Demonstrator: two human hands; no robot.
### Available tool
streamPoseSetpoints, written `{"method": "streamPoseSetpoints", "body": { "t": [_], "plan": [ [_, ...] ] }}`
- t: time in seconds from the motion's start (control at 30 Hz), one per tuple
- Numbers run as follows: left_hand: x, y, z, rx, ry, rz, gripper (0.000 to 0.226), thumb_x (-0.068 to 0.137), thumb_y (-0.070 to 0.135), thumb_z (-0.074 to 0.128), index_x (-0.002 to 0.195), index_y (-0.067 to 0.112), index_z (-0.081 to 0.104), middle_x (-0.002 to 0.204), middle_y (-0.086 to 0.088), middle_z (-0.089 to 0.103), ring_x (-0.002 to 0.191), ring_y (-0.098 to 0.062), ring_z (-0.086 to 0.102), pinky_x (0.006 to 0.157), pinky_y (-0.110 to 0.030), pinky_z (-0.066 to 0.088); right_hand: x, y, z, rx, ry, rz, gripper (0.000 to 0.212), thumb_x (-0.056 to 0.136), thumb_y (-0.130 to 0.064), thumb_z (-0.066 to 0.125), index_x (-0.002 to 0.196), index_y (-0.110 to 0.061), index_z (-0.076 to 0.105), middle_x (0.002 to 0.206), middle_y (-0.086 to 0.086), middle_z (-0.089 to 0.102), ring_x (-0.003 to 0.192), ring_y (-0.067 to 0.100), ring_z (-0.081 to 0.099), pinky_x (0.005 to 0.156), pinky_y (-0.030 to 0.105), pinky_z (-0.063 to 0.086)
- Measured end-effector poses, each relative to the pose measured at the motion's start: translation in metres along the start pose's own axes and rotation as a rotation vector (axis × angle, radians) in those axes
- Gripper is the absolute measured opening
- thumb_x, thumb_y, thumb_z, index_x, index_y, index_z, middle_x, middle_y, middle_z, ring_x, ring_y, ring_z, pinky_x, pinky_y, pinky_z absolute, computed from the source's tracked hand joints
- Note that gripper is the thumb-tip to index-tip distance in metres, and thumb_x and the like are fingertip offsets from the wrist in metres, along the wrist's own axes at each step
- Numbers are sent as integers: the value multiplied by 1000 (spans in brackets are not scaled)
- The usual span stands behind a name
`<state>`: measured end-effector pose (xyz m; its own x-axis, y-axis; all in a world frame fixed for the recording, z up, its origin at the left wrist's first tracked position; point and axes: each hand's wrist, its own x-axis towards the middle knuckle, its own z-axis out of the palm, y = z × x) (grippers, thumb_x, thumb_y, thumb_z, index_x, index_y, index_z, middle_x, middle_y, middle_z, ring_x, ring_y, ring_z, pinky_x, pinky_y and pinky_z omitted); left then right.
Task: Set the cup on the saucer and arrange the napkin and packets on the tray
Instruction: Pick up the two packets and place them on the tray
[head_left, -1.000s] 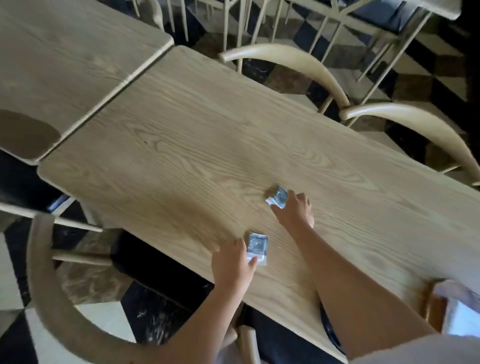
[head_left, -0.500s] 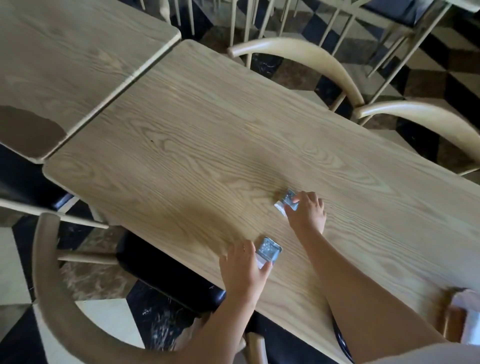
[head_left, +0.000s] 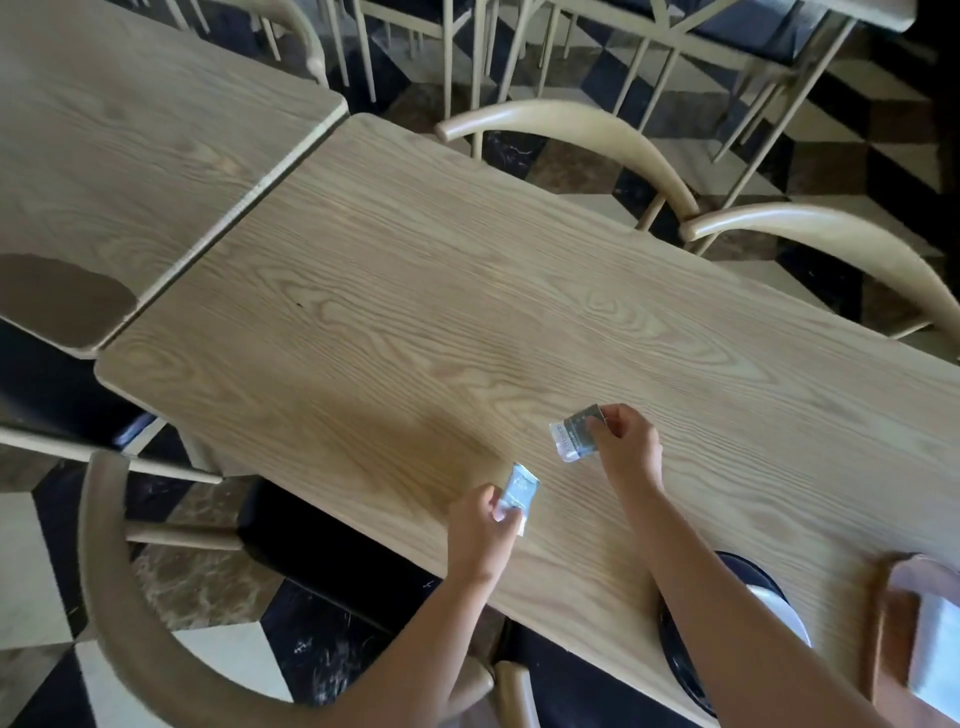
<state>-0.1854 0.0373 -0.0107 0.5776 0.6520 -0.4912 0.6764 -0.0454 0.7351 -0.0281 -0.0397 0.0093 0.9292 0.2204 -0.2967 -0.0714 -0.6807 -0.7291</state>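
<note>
A: What is each hand doing?

B: The left hand (head_left: 480, 530) pinches a small silvery packet (head_left: 517, 496) between thumb and fingers, near the front edge of the wooden table (head_left: 415, 322). The packet stands up out of the grip, tilted a little to the right.

A: And the other one?

B: The right hand (head_left: 626, 452) grips a second packet (head_left: 574, 434) by its right edge. This packet is silvery with a darker printed face, and it sticks out to the left of the fingers. I cannot tell whether its lower edge touches the tabletop.

A: Are the two packets touching?

B: No. They are near each other but apart, the right one farther from the front edge of the table.

A: Where are the tray and saucer?

B: A reddish-brown tray (head_left: 893, 623) shows at the lower right corner, cut off by the frame, with something pale and shiny (head_left: 940, 654) lying in it. I cannot tell what that is. Just left of the tray a dark round dish (head_left: 680, 654) sits partly hidden under the right forearm, with a pale patch in it. It may be the saucer, but I cannot say for sure.

A: Anything else around?

B: A second table (head_left: 130, 130) butts against the far left end, and curved wooden chairs (head_left: 571, 124) stand along the far side on a checkered floor (head_left: 883, 140).
</note>
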Motion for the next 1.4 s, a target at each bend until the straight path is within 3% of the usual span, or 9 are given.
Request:
{"method": "streamPoseSetpoints", "body": {
  "t": [0.2, 0.33, 0.6, 0.8, 0.93, 1.0, 1.13, 1.27, 1.4],
  "plan": [
    [-8, 28, -26, -399, -293, 6, 20, 81, 4, 51, 78, 11, 69, 77, -3, 75, 82, -18, 71, 70, -28, 58, -54, -33, -43, 210, -173, -176, 13, 79, -2, 65, 75, -13, 69, 65, -9, 65, 54, -9, 56, 55, 3, 42],
    [-32, 61, -37, -455, -376, 97, 29, 82, -4, 48, 81, 18, 67, 78, 1, 75, 81, -12, 71, 67, -21, 57, -74, -53, -66, 222, -96, -187, 8, 79, -8, 67, 79, -14, 71, 76, -1, 70, 73, 8, 63, 70, 17, 47],
    [-85, 128, -45, -582, -531, 92, 12, 84, 0, 60, 95, 4, 62, 100, -21, 70, 84, -29, 70, 74, -35, 58, -117, -66, -109, 203, 71, -271, 25, 80, -6, 62, 70, -29, 65, 69, -8, 69, 64, 8, 63, 57, 20, 50],
    [-114, 140, -43, -386, -495, 554, 13, 92, 12, 52, 100, 9, 62, 88, -13, 71, 68, -25, 72, 55, -26, 57, -151, -63, -146, 315, 167, -295, 34, 82, -5, 60, 90, -38, 57, 74, -4, 69, 66, 6, 64, 59, 19, 52],
    [-119, 151, -43, -12, -518, 861, 19, 93, 16, 52, 91, 31, 63, 80, 0, 71, 62, -9, 69, 52, -24, 54, -171, -54, -179, -5, 93, -361, 23, 80, -17, 64, 90, -38, 65, 79, -15, 68, 74, -1, 61, 65, 14, 48],
    [-123, 159, -42, 195, -490, 1011, 16, 93, 18, 51, 90, 27, 64, 70, 3, 70, 58, -5, 66, 53, -25, 53, -182, -47, -189, -109, 109, -374, 15, 78, -21, 67, 84, -34, 68, 74, -20, 67, 71, -4, 58, 61, 9, 44],
    [-145, 165, -24, -145, -465, 807, 9, 87, 21, 62, 96, 22, 59, 65, -1, 69, 56, -14, 66, 51, -25, 54, -198, -31, -201, 10, 267, -343, 21, 75, -12, 70, 68, -32, 66, 65, -27, 64, 64, -3, 57, 56, 8, 42],
    [-164, 162, 4, -423, -645, 489, 26, 71, 21, 74, 94, 20, 63, 75, -1, 73, 63, -11, 68, 54, -21, 52, -208, -12, -210, 371, 407, -175, 27, 76, -5, 68, 61, -27, 66, 60, -5, 70, 56, 11, 64, 57, 27, 52],
    [-182, 155, 35, -451, -689, 510, 14, 78, 9, 69, 85, 21, 72, 86, -5, 75, 81, -18, 70, 66, -29, 57, -215, 6, -225, 552, 427, -151, 17, 77, -4, 66, 67, -17, 66, 65, 10, 70, 65, 29, 67, 63, 41, 55]
  ]
}}
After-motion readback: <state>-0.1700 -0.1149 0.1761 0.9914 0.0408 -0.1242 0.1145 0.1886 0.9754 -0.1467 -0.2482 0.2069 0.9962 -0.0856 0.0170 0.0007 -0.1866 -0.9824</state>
